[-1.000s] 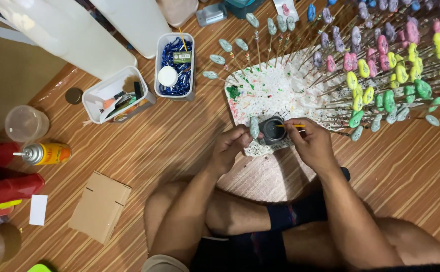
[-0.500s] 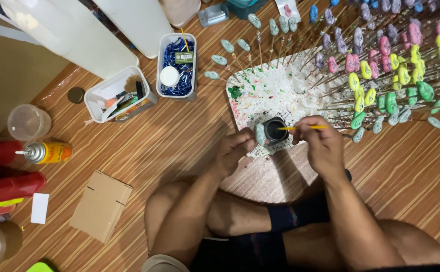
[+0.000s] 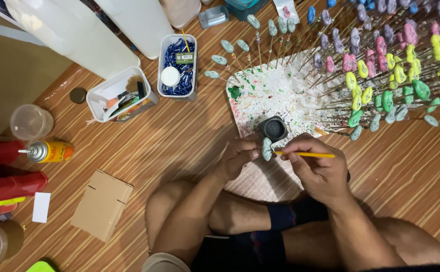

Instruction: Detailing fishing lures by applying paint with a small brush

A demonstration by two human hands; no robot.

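Note:
My left hand (image 3: 239, 154) pinches a small grey-green oval piece (image 3: 266, 149) on a thin stick. My right hand (image 3: 316, 163) grips a yellow-handled brush (image 3: 308, 154), its tip touching the oval piece. Both hands hover just in front of a small dark paint pot (image 3: 273, 128), which stands open on a paint-speckled white board (image 3: 275, 90). My bare legs are crossed below the hands.
Many painted ovals on sticks (image 3: 381, 65), in grey, purple, pink, yellow and green, stand at the back right. Two white tubs (image 3: 121, 95) (image 3: 177, 65), a clear cup (image 3: 30, 121), a spray can (image 3: 48, 151), red bottles (image 3: 8, 186) and a cardboard box (image 3: 102, 205) lie left on the wooden floor.
Both hands drew back from the paint pot toward me. The brush left the pot and now meets the oval piece held in my left hand.

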